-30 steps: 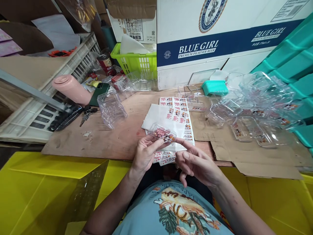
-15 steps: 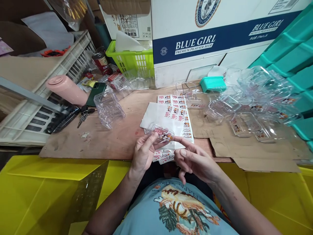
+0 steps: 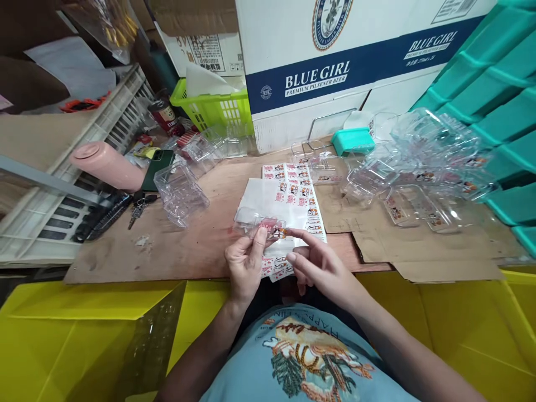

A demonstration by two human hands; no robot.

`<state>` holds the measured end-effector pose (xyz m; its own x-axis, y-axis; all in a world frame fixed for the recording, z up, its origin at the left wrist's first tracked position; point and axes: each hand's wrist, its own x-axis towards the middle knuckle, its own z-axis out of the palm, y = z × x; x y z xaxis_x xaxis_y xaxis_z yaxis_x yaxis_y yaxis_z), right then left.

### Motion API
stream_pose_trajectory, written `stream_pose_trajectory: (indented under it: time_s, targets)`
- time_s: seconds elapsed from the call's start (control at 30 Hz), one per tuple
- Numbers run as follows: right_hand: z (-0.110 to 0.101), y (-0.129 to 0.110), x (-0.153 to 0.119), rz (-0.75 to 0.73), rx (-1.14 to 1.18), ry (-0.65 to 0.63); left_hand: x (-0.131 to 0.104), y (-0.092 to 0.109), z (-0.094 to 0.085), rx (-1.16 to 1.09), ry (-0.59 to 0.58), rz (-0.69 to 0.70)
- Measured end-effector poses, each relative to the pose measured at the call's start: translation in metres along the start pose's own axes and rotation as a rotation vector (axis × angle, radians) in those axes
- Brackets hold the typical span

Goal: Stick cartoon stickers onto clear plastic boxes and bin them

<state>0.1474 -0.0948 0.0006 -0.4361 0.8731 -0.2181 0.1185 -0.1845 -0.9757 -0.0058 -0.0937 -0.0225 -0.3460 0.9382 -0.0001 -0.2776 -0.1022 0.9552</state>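
My left hand [image 3: 248, 262] pinches a clear plastic box [image 3: 251, 219] above the sticker sheets. A cartoon sticker [image 3: 276, 229] with pink lettering and an orange-and-white figure shows on the box. My right hand [image 3: 320, 262] is beside it on the right, its index fingertip at the sticker's right edge, the other fingers loosely bent and apart, holding nothing. Under the box lie a blank white backing sheet [image 3: 262, 195] and sheets of printed stickers [image 3: 314, 215] on the wooden table.
Clear boxes with stickers [image 3: 419, 178] pile up on cardboard at the right. Another clear box [image 3: 182, 195], keys [image 3: 139, 206], a phone [image 3: 158, 170] and a pink bottle [image 3: 109, 166] are at the left. Behind stand a green basket [image 3: 213, 111] and a large carton [image 3: 360, 67].
The box has turned in my left hand, so more of its clear body shows at the left. My right index finger remains by the sticker's edge. The whole view has shifted slightly.
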Motion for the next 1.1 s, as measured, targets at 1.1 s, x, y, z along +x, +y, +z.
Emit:
stream_pose_trajectory:
  time_s: [1.1]
  targets:
    - [-0.274,-0.043,0.054,-0.456,-1.378,1.164,0.135,-0.029,-0.054,1.073,-0.164,0.278]
